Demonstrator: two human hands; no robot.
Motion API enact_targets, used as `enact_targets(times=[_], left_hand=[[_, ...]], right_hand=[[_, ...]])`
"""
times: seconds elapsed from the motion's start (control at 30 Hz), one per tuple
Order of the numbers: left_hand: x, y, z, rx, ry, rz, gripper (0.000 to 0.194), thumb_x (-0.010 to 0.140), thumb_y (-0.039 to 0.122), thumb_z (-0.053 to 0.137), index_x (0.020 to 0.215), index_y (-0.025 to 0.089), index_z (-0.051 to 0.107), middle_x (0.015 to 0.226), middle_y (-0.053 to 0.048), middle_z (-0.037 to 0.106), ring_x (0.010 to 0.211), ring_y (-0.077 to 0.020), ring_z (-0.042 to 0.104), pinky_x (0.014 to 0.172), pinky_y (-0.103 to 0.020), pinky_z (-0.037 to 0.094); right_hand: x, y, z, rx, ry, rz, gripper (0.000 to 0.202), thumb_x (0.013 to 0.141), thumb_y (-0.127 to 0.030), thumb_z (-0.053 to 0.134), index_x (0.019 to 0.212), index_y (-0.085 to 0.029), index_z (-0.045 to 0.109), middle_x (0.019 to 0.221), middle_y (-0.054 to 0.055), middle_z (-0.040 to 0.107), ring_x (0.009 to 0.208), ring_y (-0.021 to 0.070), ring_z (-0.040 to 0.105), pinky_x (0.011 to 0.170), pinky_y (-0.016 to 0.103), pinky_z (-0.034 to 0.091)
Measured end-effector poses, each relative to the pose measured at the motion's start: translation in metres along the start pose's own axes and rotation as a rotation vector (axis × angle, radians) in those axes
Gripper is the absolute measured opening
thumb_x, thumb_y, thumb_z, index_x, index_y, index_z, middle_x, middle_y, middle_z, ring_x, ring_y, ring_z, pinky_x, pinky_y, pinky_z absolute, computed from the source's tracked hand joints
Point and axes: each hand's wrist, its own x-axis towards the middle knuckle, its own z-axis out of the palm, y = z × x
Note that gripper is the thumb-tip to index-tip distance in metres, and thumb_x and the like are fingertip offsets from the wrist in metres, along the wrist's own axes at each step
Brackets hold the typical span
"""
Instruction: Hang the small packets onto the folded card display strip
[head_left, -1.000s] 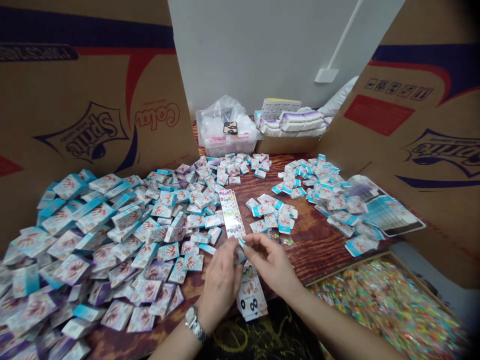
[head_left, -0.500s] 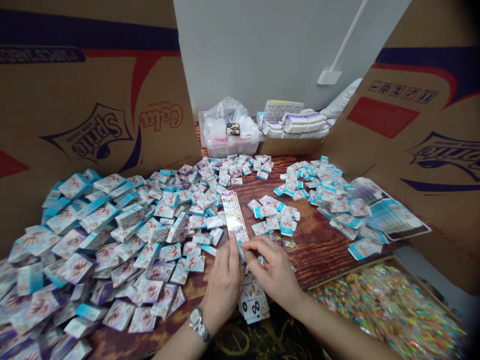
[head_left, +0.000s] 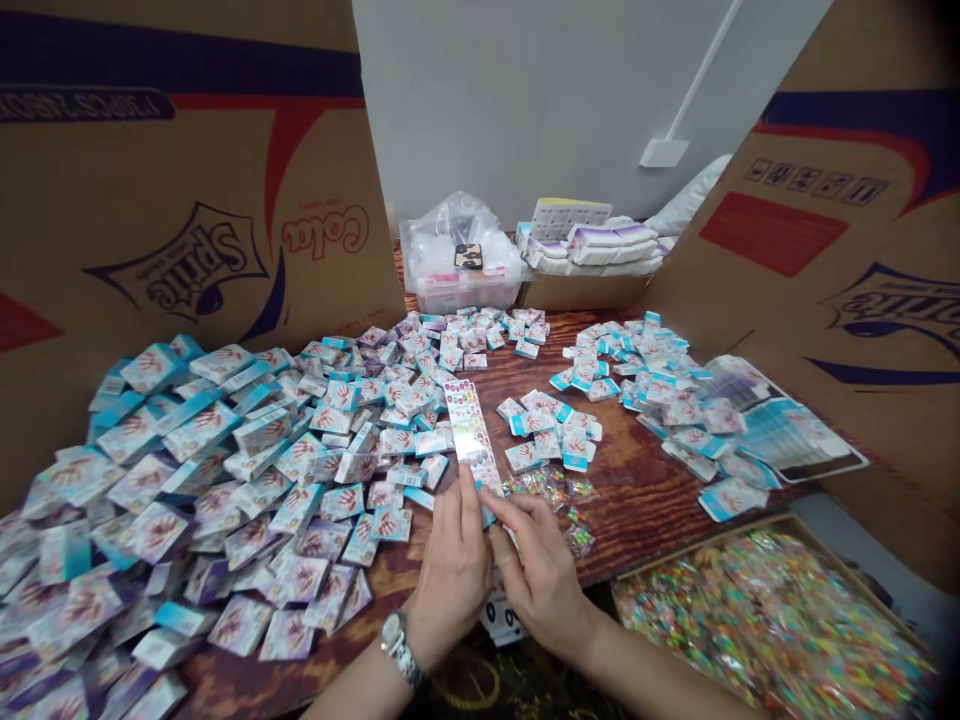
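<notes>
Side by side at the table's front edge, both hands close on a small blue-and-white box (head_left: 488, 517), mostly hidden behind the fingers. My left hand (head_left: 452, 560), with a metal watch at the wrist, grips it from the left. My right hand (head_left: 541, 570) pinches it from the right with thumb and index finger. Just beyond the fingertips lies a long strip of colourful stickers (head_left: 469, 430). Printed cards (head_left: 504, 622) with black oval shapes show partly below the hands. Small clear packets of bright pieces (head_left: 553, 488) lie right of the fingers.
A large heap of small closed boxes (head_left: 225, 470) covers the left. Flatter, open-ended boxes (head_left: 660, 390) lie right, beside stacked flat sheets (head_left: 802, 430). Tall cartons (head_left: 187, 180) flank both sides. A tray of colourful packets (head_left: 772, 610) stands front right; a plastic tub (head_left: 465, 290) at the back.
My right hand has turned and shifted slightly left, its fingers straighter against the box. More colourful packets show beside it, while the cards below are more covered.
</notes>
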Motion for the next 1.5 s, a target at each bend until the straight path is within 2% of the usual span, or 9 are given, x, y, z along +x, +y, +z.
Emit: enact_targets(times=[0.33, 0.5, 0.6, 0.67, 0.73, 0.83, 0.97, 1.07, 1.5], left_hand=[[0.011, -0.013, -0.015, 0.101, -0.1, -0.032, 0.067, 0.088, 0.016, 0.04, 0.146, 0.013, 0.006, 0.119, -0.017, 0.05, 0.105, -0.026, 0.049, 0.087, -0.04, 0.048], [0.082, -0.062, -0.097, 0.566, -0.005, -0.161, 0.053, 0.089, 0.024, 0.042, 0.139, 0.01, 0.031, 0.097, -0.015, 0.059, 0.087, -0.0272, 0.056, 0.069, -0.037, 0.05], [0.125, -0.09, -0.153, 0.743, 0.151, -0.225, 0.067, 0.082, 0.037, 0.056, 0.137, 0.008, 0.032, 0.114, -0.023, 0.055, 0.104, -0.04, 0.05, 0.078, -0.051, 0.046], [0.135, -0.097, -0.167, 0.757, 0.259, -0.15, 0.077, 0.077, 0.045, 0.061, 0.138, 0.01, 0.031, 0.138, -0.026, 0.036, 0.121, -0.0461, 0.034, 0.092, -0.062, 0.035], [0.122, -0.09, -0.156, 0.64, 0.237, -0.019, 0.073, 0.08, 0.043, 0.059, 0.138, 0.009, 0.03, 0.14, -0.024, 0.034, 0.126, -0.0419, 0.033, 0.098, -0.059, 0.033], [0.071, -0.061, -0.103, 0.396, 0.091, 0.145, 0.048, 0.087, 0.034, 0.05, 0.129, 0.01, 0.044, 0.123, -0.018, 0.054, 0.115, -0.0302, 0.049, 0.094, -0.048, 0.044], [0.002, -0.023, -0.025, 0.177, -0.197, 0.198, 0.033, 0.089, 0.024, 0.047, 0.12, 0.014, 0.052, 0.118, -0.011, 0.061, 0.112, -0.0256, 0.054, 0.095, -0.044, 0.047], [-0.022, -0.013, 0.006, 0.145, -0.262, 0.192, 0.037, 0.088, 0.028, 0.049, 0.122, 0.015, 0.052, 0.123, -0.011, 0.06, 0.115, -0.0287, 0.053, 0.094, -0.046, 0.048], [-0.03, -0.015, 0.016, 0.153, -0.333, 0.182, 0.037, 0.09, 0.029, 0.045, 0.125, 0.016, 0.051, 0.131, -0.01, 0.054, 0.122, -0.0297, 0.047, 0.098, -0.048, 0.043]], right_hand=[[0.01, 0.016, -0.006, 0.183, -0.261, 0.24, 0.044, 0.095, -0.027, 0.04, 0.137, -0.026, 0.03, 0.126, 0.008, 0.055, 0.117, 0.0194, 0.051, 0.097, 0.038, 0.044], [0.042, 0.037, -0.015, 0.103, -0.22, 0.194, 0.046, 0.093, -0.033, 0.043, 0.137, -0.025, 0.032, 0.126, 0.01, 0.054, 0.115, 0.0223, 0.053, 0.092, 0.04, 0.047], [0.061, 0.053, -0.018, 0.01, -0.266, 0.083, 0.042, 0.093, -0.033, 0.042, 0.134, -0.024, 0.039, 0.125, 0.01, 0.055, 0.117, 0.0235, 0.051, 0.095, 0.043, 0.045], [0.07, 0.069, -0.018, -0.065, -0.356, -0.021, 0.042, 0.093, -0.033, 0.043, 0.133, -0.024, 0.042, 0.128, 0.01, 0.054, 0.121, 0.0237, 0.048, 0.099, 0.044, 0.042], [0.073, 0.085, -0.015, -0.144, -0.489, -0.111, 0.046, 0.092, -0.036, 0.046, 0.135, -0.022, 0.041, 0.135, 0.011, 0.048, 0.126, 0.0241, 0.043, 0.103, 0.044, 0.038], [0.073, 0.105, -0.004, -0.245, -0.699, -0.21, 0.061, 0.086, -0.043, 0.054, 0.139, -0.018, 0.036, 0.145, 0.013, 0.035, 0.134, 0.0277, 0.03, 0.108, 0.046, 0.03], [0.072, 0.119, 0.012, -0.308, -0.852, -0.261, 0.075, 0.082, -0.048, 0.058, 0.143, -0.016, 0.029, 0.149, 0.014, 0.026, 0.137, 0.0294, 0.022, 0.11, 0.05, 0.022], [0.07, 0.123, 0.018, -0.321, -0.878, -0.245, 0.073, 0.083, -0.048, 0.058, 0.142, -0.017, 0.031, 0.147, 0.014, 0.029, 0.137, 0.0296, 0.022, 0.109, 0.053, 0.022], [0.06, 0.115, 0.017, -0.285, -0.692, -0.163, 0.046, 0.084, -0.036, 0.061, 0.127, -0.026, 0.052, 0.134, 0.008, 0.051, 0.128, 0.026, 0.042, 0.104, 0.052, 0.032]])
